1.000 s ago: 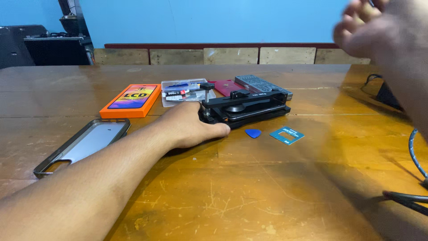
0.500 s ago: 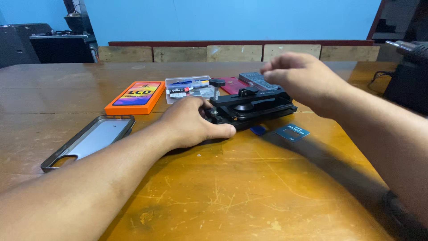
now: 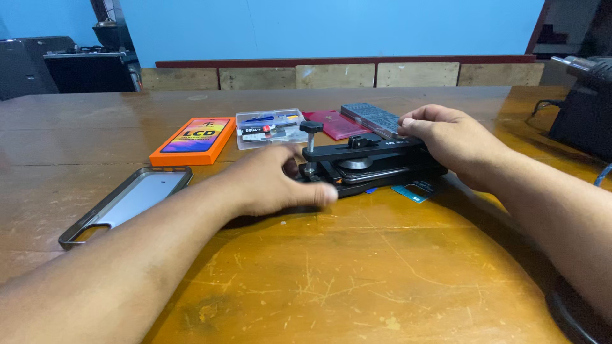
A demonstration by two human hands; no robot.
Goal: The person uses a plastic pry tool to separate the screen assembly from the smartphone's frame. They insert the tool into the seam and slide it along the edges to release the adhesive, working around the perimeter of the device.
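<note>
The left hand (image 3: 280, 181) lies palm down on the bench (image 3: 357, 280), its fingers loosely curled against the near left end of the black clamp fixture (image 3: 373, 164), touching it without closing around anything; its fingertips are blurred. The right hand (image 3: 449, 137) rests on the fixture's right end, fingers bent over the top bar and pressing on it rather than gripping. Half a second ago that hand hovered above the fixture; now it has come down onto it, and the left hand has slipped a little nearer along the base. The fixture sits near the middle of the bench and holds a phone (image 3: 366, 173) flat in its frame, under a round pad, with an upright screw knob (image 3: 311, 130) at its left end. A blue card (image 3: 411, 190) pokes out from under the fixture's near right corner. Behind it, toward the far edge, stand a clear plastic box (image 3: 269, 127) with small tools inside, a red wallet-like case (image 3: 336, 122) and a grey ribbed block (image 3: 373, 118). Left of the box lies an orange carton (image 3: 193, 140), and nearer the left edge a clear phone case (image 3: 127, 204) lies open side up.
</note>
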